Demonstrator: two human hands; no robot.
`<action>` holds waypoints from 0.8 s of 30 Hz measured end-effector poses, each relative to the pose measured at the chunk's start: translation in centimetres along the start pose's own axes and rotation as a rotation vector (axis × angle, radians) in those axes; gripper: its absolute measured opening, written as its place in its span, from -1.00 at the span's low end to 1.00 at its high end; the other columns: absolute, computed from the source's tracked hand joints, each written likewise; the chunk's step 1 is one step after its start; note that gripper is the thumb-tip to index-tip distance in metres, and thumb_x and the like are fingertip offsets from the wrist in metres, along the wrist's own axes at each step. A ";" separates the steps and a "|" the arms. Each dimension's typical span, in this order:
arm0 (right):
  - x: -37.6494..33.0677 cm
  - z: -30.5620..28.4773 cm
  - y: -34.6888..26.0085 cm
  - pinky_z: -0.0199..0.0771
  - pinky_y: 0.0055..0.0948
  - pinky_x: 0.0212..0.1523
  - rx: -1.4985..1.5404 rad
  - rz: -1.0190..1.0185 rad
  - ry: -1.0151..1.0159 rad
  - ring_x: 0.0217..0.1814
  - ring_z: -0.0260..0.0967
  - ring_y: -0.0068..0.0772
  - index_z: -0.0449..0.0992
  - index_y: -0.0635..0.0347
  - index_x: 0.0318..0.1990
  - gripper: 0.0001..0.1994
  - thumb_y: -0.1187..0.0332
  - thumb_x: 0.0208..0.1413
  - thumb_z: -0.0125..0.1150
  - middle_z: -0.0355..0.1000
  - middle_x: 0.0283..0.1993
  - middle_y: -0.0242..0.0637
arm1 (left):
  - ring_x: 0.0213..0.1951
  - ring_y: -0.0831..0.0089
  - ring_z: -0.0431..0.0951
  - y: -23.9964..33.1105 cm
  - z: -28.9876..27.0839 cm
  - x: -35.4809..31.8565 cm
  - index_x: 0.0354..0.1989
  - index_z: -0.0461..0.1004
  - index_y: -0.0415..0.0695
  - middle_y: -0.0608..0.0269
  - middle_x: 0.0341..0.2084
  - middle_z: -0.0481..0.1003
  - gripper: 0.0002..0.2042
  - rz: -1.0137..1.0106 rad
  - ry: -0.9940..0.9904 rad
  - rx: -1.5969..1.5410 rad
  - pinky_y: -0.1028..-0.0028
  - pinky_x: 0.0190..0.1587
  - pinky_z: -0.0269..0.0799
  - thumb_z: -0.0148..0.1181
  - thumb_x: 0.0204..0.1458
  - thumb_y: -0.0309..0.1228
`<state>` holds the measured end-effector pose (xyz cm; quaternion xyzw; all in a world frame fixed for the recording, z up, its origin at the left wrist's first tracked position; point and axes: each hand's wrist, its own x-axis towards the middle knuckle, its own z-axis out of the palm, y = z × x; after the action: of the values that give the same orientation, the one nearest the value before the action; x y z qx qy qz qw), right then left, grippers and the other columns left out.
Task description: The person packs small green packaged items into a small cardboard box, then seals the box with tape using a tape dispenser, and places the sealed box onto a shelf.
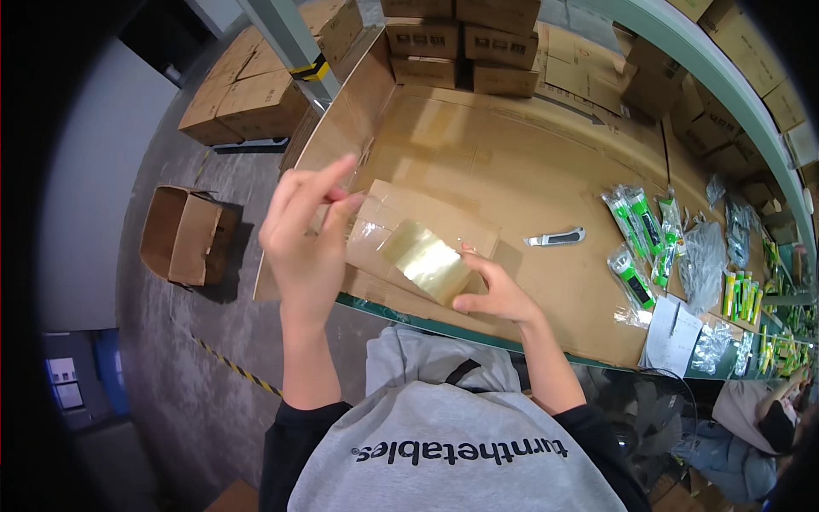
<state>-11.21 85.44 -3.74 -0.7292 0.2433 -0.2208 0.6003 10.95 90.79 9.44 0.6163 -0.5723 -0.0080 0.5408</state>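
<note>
My right hand (502, 294) grips the edge of a wide roll of yellowish packing tape (425, 260), thumb and fingers on its right side. Light glares off the roll's shiny face. Beneath the roll lies a brown carton (435, 207), its near side partly covered by the roll. To its left my left hand (303, 218) is raised, index finger and thumb stretched apart; I see nothing held in it. Clear film glints on the carton close to the left fingertips. A utility knife (554, 237) with a grey handle rests on the cardboard-covered table (563, 299) to the right.
Bagged green-and-black items (638, 218) and clear plastic bags (704, 256) lie at the right, beside a sheet of paper (670, 337). Stacked cartons (461, 43) stand at the far edge. An open carton (188, 235) sits on the floor at left; another person (751, 418) is at lower right.
</note>
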 end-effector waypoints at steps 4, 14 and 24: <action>1.0 1.1 -1.2 0.04 -0.25 0.31 0.081 0.113 0.008 0.21 0.20 -0.24 0.46 0.33 -0.08 -0.48 0.13 -0.12 0.42 0.40 -0.01 -0.10 | -0.47 0.62 0.35 -4.2 -2.4 0.3 0.03 0.51 -0.14 0.33 -0.51 0.36 -0.47 -0.064 0.007 0.006 0.61 -0.40 0.31 0.20 -0.21 -0.79; 4.1 1.0 -0.9 0.29 -0.47 -0.02 0.007 0.322 -0.143 -0.14 0.32 -0.55 0.46 0.21 -0.31 -0.75 0.32 -0.09 0.39 0.41 -0.29 -0.41 | -0.38 0.69 0.39 -16.2 -5.6 0.6 0.05 0.44 -0.30 0.39 -0.39 0.38 -0.61 -0.650 0.120 -0.500 0.68 -0.28 0.36 0.18 -0.02 -0.71; 9.8 1.2 -10.7 0.33 -0.56 -0.19 -0.095 0.556 0.154 -0.22 0.33 -0.61 0.48 0.36 -0.17 -0.76 0.42 0.02 0.26 0.44 -0.28 -0.40 | -0.32 0.53 0.45 -28.8 1.6 -8.6 0.15 0.27 -0.19 0.31 -0.35 0.44 -0.53 -1.416 0.109 -1.360 0.50 -0.16 0.40 0.19 0.03 -0.62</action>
<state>-1.81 82.05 6.86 -0.6431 0.4885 -0.0909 0.5827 27.09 88.96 -15.93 0.3738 0.0819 -0.6295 0.6762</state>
